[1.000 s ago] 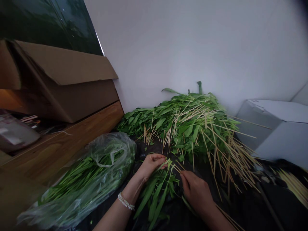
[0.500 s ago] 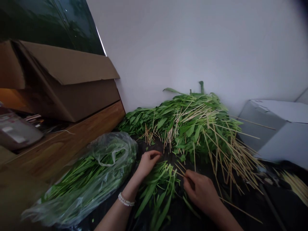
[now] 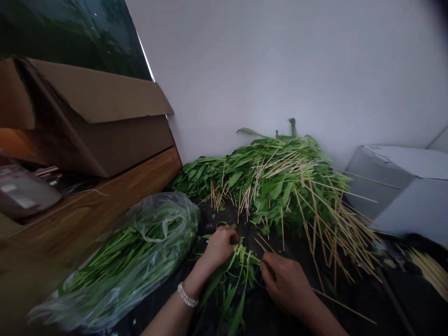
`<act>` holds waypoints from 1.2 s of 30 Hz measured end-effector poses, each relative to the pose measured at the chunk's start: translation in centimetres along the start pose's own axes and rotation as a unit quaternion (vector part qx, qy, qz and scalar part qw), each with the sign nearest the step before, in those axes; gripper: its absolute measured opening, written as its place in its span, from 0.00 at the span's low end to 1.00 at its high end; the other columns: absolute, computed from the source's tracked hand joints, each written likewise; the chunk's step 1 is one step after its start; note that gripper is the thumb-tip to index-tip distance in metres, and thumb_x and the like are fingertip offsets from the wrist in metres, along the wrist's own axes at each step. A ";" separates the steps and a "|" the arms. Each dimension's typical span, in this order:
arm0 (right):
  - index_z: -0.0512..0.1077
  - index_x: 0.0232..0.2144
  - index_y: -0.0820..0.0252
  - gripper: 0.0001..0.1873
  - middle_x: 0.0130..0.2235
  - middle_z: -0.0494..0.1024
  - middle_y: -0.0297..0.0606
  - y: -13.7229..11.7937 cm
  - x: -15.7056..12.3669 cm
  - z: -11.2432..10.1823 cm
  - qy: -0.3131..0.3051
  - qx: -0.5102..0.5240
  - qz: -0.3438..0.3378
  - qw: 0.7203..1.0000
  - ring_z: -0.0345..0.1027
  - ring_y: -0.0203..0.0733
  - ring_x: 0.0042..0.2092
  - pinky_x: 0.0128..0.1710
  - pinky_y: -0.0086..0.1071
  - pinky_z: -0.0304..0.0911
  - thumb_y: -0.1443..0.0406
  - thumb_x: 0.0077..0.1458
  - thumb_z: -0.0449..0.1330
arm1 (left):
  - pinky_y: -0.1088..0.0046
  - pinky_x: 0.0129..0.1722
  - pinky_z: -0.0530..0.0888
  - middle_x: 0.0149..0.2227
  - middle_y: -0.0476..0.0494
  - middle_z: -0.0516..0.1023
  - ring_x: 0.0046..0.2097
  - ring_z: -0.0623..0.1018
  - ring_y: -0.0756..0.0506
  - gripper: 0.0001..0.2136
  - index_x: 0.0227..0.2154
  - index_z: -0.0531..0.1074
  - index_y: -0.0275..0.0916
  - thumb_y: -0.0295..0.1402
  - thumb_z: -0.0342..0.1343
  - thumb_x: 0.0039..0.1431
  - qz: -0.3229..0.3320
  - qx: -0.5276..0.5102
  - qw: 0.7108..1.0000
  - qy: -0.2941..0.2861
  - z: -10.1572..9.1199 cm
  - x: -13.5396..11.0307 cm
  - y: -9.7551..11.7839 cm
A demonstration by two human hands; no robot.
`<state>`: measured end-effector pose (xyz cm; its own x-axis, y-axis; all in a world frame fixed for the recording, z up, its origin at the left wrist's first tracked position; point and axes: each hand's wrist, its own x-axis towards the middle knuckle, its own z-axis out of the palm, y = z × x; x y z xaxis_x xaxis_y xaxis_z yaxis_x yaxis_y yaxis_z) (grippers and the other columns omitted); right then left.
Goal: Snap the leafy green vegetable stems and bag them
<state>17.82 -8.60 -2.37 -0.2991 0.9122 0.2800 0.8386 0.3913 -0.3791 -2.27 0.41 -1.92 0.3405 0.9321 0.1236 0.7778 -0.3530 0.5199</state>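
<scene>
My right hand is closed in a pinch around a thin bamboo skewer, whose tip points left into the cut stem ends of a small bunch of leafy greens. My left hand, with a white beaded bracelet on the wrist, is curled at the top left of that bunch. Its fingertips are pressed together at the stems, though my knuckles partly hide what they grip. Another stick runs out behind my right hand toward the lower right.
Beyond my hands lies a large heap of skewered greens, with bare skewer ends jutting right. A clear plastic bag of greens lies left. A cardboard box stands on a wooden surface; a white box is at right.
My left hand has moved down and slightly right, onto the stem ends of the bunch. My right hand has shifted slightly left with the skewer, whose tip is now among the stems.
</scene>
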 end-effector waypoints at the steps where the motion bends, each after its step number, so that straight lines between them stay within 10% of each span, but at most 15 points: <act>1: 0.63 0.26 0.56 0.10 0.27 0.73 0.31 0.0 0.0 0.0 -0.001 -0.001 -0.001 1.000 0.69 0.36 0.29 0.29 0.30 0.49 0.67 0.60 0.47 | 0.73 0.35 0.66 0.31 0.46 0.75 0.37 0.74 0.45 0.03 0.26 0.77 0.40 0.28 0.61 0.47 0.000 -0.006 1.000 -0.005 0.0 0.0 -0.1; 9: 0.66 0.28 0.56 0.12 0.29 0.75 0.32 0.6 0.1 0.5 0.039 0.003 0.040 0.998 0.72 0.37 0.31 0.30 0.29 0.53 0.66 0.62 0.46 | 0.74 0.36 0.69 0.30 0.47 0.80 0.34 0.76 0.47 0.06 0.29 0.76 0.37 0.34 0.59 0.52 -0.025 -0.201 0.977 0.070 -0.8 0.8 -0.2; 18: 0.72 0.38 0.56 0.15 0.37 0.78 0.37 1.6 0.1 0.9 0.078 0.040 0.039 0.995 0.74 0.38 0.37 0.34 0.27 0.60 0.64 0.64 0.44 | 0.72 0.35 0.72 0.32 0.42 0.82 0.31 0.78 0.47 0.17 0.31 0.78 0.34 0.42 0.69 0.41 -0.155 -0.559 0.814 0.003 -0.9 0.4 0.8; 36: 0.73 0.39 0.57 0.16 0.37 0.78 0.39 1.4 0.1 0.9 0.092 0.042 0.031 0.994 0.74 0.38 0.35 0.34 0.27 0.62 0.64 0.64 0.45 | 0.74 0.33 0.70 0.28 0.44 0.81 0.29 0.75 0.49 0.17 0.29 0.79 0.34 0.41 0.70 0.39 -0.156 -0.541 0.826 0.018 -0.9 0.3 0.9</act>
<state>18.53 -7.84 -3.62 -0.1539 0.9002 0.4075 0.8094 0.3514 -0.4706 -1.88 0.47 -0.66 0.1814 0.9728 -0.1443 -0.1106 0.1660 0.9799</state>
